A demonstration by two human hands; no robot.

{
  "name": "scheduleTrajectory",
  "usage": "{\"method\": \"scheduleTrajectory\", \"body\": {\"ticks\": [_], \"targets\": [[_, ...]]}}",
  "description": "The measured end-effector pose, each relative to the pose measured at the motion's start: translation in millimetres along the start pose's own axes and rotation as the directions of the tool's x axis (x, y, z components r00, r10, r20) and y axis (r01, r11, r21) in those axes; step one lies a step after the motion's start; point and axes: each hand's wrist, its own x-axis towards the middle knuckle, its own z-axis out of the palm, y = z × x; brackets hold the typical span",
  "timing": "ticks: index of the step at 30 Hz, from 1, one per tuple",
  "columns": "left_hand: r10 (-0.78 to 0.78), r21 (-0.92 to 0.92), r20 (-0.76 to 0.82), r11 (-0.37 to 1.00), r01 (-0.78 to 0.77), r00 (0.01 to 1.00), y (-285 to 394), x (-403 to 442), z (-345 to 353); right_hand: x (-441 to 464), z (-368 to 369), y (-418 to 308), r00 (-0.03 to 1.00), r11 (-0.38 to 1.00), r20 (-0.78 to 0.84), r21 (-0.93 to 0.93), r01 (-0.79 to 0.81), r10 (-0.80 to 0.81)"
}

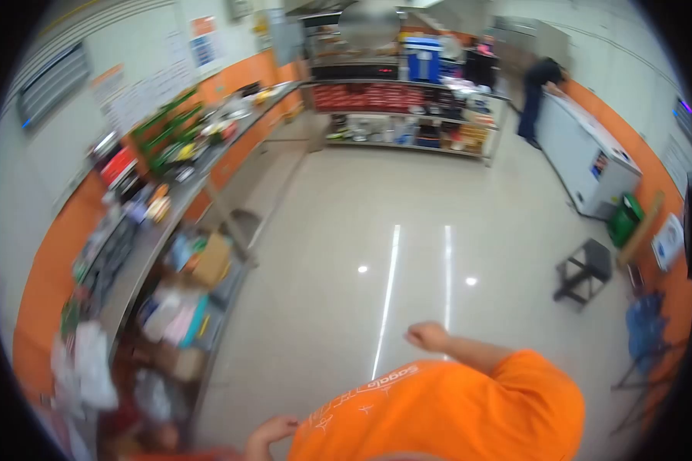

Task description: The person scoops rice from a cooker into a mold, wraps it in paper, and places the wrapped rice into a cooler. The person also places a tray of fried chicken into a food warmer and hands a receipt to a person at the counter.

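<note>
My right hand [428,336] is in front of my orange shirt [446,407], above the floor. Its fingers look curled in, and no object shows in it. Lower down, at the left side of the shirt, my left hand [278,427] hangs with its fingers loosely apart, seemingly holding nothing. The fingertips are partly blurred against the shirt's edge. Neither hand touches a counter or shelf; the left one is nearer the long counter [155,230] along the left wall.
Glossy floor [323,230] stretches ahead. At the back stands a metal shelf unit [407,115] with a blue-and-white cooler [423,60]. A person in dark clothes [540,96] leans over a white chest freezer [584,150]. On the right are a dark stool [586,269] and a green bin [627,219].
</note>
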Motion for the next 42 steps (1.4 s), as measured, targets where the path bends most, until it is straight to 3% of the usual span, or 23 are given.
{"method": "scheduleTrajectory", "body": {"ticks": [4,5,7,9,13,16,17,18,19,20,21,23,24,25,27,29,31,33,34,36,37,39,42], "targets": [[-0.058,0.136,0.163,0.990,0.036,0.985,71.7,105.1,-80.8,40.9,-130.5,87.7,0.879,0.931,-0.314,0.060,-0.360,0.360],[-0.068,0.154,0.190,0.987,0.039,0.979,91.9,129.2,-99.8,59.6,-159.1,107.9,0.868,0.926,-0.332,0.048,-0.375,0.369],[-0.077,0.200,0.245,0.980,0.027,0.967,132.5,181.4,-138.7,102.5,-207.6,153.9,0.679,0.902,-0.601,0.199,-0.384,0.422],[-0.069,0.244,0.319,0.970,-0.012,0.945,164.0,229.8,-180.3,132.7,-242.7,224.1,0.499,0.879,-0.739,0.279,-0.385,0.453],[0.054,0.314,0.543,0.912,-0.262,0.838,218.2,324.0,-266.4,132.4,-273.6,340.4,0.405,0.723,-0.753,0.134,-0.677,0.519],[0.171,0.314,0.634,0.834,-0.453,0.754,323.5,415.0,-317.2,61.8,-221.1,421.7,0.326,0.319,-0.372,-0.083,-0.944,0.869],[0.195,0.316,0.626,0.821,-0.475,0.755,371.8,447.3,-331.7,30.8,-200.5,437.7,0.121,0.112,-0.032,-0.191,-0.975,0.992],[-0.110,0.553,0.627,0.760,-0.341,0.771,465.3,469.4,-339.2,6.9,-180.4,436.4,-0.056,-0.026,0.116,-0.244,-0.969,0.992],[0.001,0.547,0.689,0.655,-0.521,0.725,531.1,498.6,-355.1,-13.4,-160.9,420.7,-0.232,-0.209,0.152,-0.156,-0.965,0.961],[-0.004,0.632,0.634,0.578,-0.516,0.773,589.0,541.1,-373.6,-30.4,-136.6,419.5,-0.306,-0.274,0.224,-0.162,-0.948,0.925],[0.244,0.594,0.545,0.563,-0.575,0.802,635.9,577.4,-389.0,-33.9,-125.8,412.9,-0.383,-0.350,0.295,-0.159,-0.923,0.876],[0.697,0.462,0.211,0.547,-0.698,0.686,737.0,623.0,-409.2,-22.3,-125.2,423.8,-0.471,-0.440,0.406,-0.174,-0.881,0.783],[0.769,0.430,0.100,0.539,-0.724,0.631,791.4,631.1,-418.3,-8.6,-132.2,440.3,-0.490,-0.466,0.438,-0.169,-0.868,0.754],[0.770,0.423,0.116,0.533,-0.733,0.627,825.2,650.5,-420.9,5.0,-141.2,463.5,-0.498,-0.482,0.454,-0.161,-0.861,0.738],[0.791,0.157,-0.129,0.612,-0.775,0.598,885.7,690.2,-428.9,40.4,-173.8,527.1,-0.470,-0.460,0.446,-0.139,-0.877,0.762],[0.820,0.161,-0.087,0.572,-0.805,0.565,907.2,755.2,-440.2,86.1,-219.3,609.8,-0.400,-0.372,0.392,-0.148,-0.916,0.829],[0.677,0.450,0.318,0.509,-0.734,0.664,919.9,796.4,-458.6,152.3,-272.7,717.7,-0.266,-0.228,0.271,-0.164,-0.960,0.925],[0.455,0.507,0.390,0.620,-0.599,0.801,914.2,852.1,-499.0,265.7,-352.7,811.0,-0.073,-0.069,0.059,-0.062,-0.996,0.996],[0.453,0.525,0.312,0.650,-0.549,0.835,913.3,872.3,-522.5,343.3,-407.7,838.8,0.015,0.035,-0.143,0.134,-0.990,0.990],[0.420,0.513,0.139,0.744,-0.428,0.897,912.7,910.1,-575.9,472.6,-470.1,921.7,0.282,0.366,-0.396,0.154,-0.918,0.874],[0.379,0.478,0.051,0.803,-0.356,0.924,911.2,930.5,-605.6,543.1,-516.0,921.4,0.387,0.500,-0.408,0.221,-0.837,0.827],[0.311,0.425,-0.097,0.872,-0.243,0.946,904.2,983.5,-672.9,655.8,-550.2,963.1,0.474,0.643,-0.464,0.335,-0.688,0.749],[0.275,0.674,-0.406,0.734,0.082,0.872,952.9,1044.6,-764.2,788.2,-552.1,988.4,0.539,0.714,-0.469,0.487,-0.502,0.699]]}}
